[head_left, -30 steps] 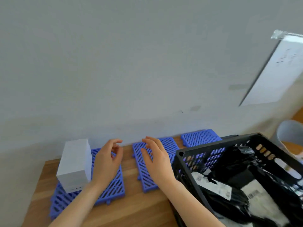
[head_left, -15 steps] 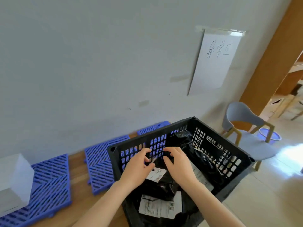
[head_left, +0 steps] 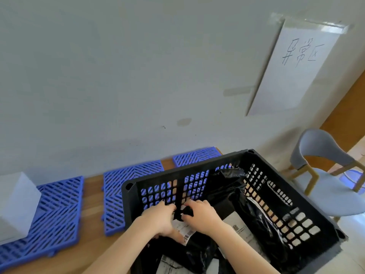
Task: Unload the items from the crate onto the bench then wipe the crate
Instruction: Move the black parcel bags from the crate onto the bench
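Note:
A black lattice crate sits at the right end of the wooden bench. Several black plastic parcels with white shipping labels fill it. Both my hands are inside the crate at its left wall. My left hand and my right hand curl their fingers round the top edge of one black parcel with a barcode label. A white box stands on a blue mat at the far left.
Three blue grid mats lie on the bench along the grey wall. A grey chair stands to the right of the crate. A handwritten paper sign is taped to the wall.
My hands left the blue mats, went right into the crate and took hold of a black parcel. My view swung right, away from the white box.

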Available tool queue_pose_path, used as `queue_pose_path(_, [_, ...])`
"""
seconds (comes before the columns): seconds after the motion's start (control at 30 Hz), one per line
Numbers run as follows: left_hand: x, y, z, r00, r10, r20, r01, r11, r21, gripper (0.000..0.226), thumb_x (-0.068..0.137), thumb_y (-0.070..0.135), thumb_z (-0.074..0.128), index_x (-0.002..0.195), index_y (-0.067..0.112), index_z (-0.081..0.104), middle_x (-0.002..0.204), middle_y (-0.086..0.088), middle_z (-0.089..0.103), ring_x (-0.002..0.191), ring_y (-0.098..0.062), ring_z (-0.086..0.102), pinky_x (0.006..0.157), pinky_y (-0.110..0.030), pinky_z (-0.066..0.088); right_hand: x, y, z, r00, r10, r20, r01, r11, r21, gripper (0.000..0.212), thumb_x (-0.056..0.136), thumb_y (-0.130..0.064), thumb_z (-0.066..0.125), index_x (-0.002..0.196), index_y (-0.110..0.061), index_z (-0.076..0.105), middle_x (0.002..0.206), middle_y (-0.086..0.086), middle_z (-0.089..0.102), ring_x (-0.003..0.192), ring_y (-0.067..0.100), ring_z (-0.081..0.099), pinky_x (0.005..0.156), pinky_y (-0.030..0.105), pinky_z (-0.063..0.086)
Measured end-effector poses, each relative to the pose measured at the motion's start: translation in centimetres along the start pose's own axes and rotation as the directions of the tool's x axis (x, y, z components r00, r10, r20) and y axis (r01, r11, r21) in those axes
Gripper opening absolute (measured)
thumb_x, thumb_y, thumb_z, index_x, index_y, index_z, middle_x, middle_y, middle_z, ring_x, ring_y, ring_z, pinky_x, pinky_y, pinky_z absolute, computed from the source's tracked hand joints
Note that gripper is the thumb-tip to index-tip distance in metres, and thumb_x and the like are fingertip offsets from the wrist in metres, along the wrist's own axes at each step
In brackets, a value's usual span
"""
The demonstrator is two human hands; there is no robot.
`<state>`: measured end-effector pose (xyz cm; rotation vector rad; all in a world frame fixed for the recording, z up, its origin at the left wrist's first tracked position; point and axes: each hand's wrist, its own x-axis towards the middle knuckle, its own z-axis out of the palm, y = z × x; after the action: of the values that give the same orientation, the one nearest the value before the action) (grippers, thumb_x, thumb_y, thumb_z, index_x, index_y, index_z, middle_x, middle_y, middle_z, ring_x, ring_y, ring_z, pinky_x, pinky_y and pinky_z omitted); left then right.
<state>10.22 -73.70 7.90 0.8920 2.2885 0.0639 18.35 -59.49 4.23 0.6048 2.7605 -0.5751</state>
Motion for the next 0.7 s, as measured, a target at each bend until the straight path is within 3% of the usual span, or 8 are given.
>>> queue_pose_path(0.07, [-0.1, 0.0, 0.2, 1.000, -0.016, -0.007, 0.016, 1.000, 0.017, 0.110, 0.058, 0.072, 0.078, 0.148, 0.031, 0.030, 0.125, 0.003, 0.042, 0.088, -0.018, 0.060, 0.062, -0.028, 0.050, 0.4, 0.0, 0.5, 0.998, 0.011, 0.055, -0.009, 1.000, -0.029, 0.057, 0.089, -0.051, 0.046, 0.141, -0.029, 0.039, 0.137, 0.004, 0.051, 0.126, 0.027, 0.038, 0.101, 0.041, 0.036])
queue_pose_path(0.2, [-0.2, 0.4, 0.8, 0.998, -0.069, 0.015, 0.070, 0.995, -0.068, 0.111, 0.064, 0.062, 0.081, 0.153, 0.029, 0.023, 0.150, -0.004, 0.026, 0.125, -0.028, 0.049, 0.090, -0.040, 0.055, 0.7, 0.3, 0.7, 0.994, -0.008, 0.106, 0.016, 0.997, -0.074, 0.058, 0.087, -0.055, 0.046, 0.139, -0.031, 0.041, 0.132, 0.004, 0.055, 0.125, 0.029, 0.039, 0.100, 0.041, 0.034])
queue_pose_path(0.4, [-2.2, 0.9, 1.5, 0.987, -0.143, -0.078, 0.108, 0.934, -0.339, 0.095, 0.071, 0.058, 0.077, 0.149, 0.035, 0.028, 0.143, -0.002, 0.026, 0.108, -0.024, 0.057, 0.077, -0.036, 0.060, -0.4, 0.9, -0.1, 0.992, -0.083, 0.099, 0.072, 0.991, 0.117, 0.070, 0.077, -0.054, 0.060, 0.139, -0.026, 0.043, 0.130, 0.002, 0.053, 0.121, 0.023, 0.044, 0.092, 0.030, 0.041])
queue_pose_path(0.53, [-3.6, 1.8, 2.6, 0.931, -0.240, -0.276, 0.096, 0.888, -0.449, 0.087, 0.076, 0.054, 0.075, 0.147, 0.028, 0.033, 0.142, -0.002, 0.031, 0.120, -0.022, 0.050, 0.093, -0.029, 0.047, -1.9, 1.5, -0.9, 0.987, -0.150, 0.057, 0.126, 0.943, 0.307, 0.066, 0.075, -0.048, 0.069, 0.134, -0.026, 0.049, 0.106, -0.006, 0.055, 0.101, 0.011, 0.053, 0.079, 0.021, 0.042])
queue_pose_path(0.6, [-4.4, 2.7, 3.3, 0.899, -0.282, -0.335, 0.081, 0.859, -0.505, 0.085, 0.076, 0.048, 0.077, 0.147, 0.028, 0.034, 0.140, -0.001, 0.031, 0.118, -0.020, 0.050, 0.089, -0.026, 0.043, -2.8, 1.8, -1.1, 0.984, -0.169, 0.049, 0.139, 0.916, 0.376, 0.065, 0.075, -0.046, 0.072, 0.133, -0.027, 0.049, 0.101, -0.009, 0.052, 0.095, 0.008, 0.053, 0.076, 0.019, 0.042])
queue_pose_path(0.7, [-5.4, 4.0, 4.4, 0.853, -0.321, -0.411, 0.060, 0.843, -0.534, 0.082, 0.073, 0.040, 0.079, 0.143, 0.029, 0.038, 0.130, 0.002, 0.033, 0.104, -0.014, 0.048, 0.078, -0.021, 0.042, -3.9, 2.5, -1.1, 0.980, -0.197, 0.021, 0.172, 0.897, 0.408, 0.066, 0.074, -0.041, 0.075, 0.133, -0.028, 0.050, 0.109, -0.006, 0.049, 0.096, 0.007, 0.050, 0.077, 0.018, 0.040])
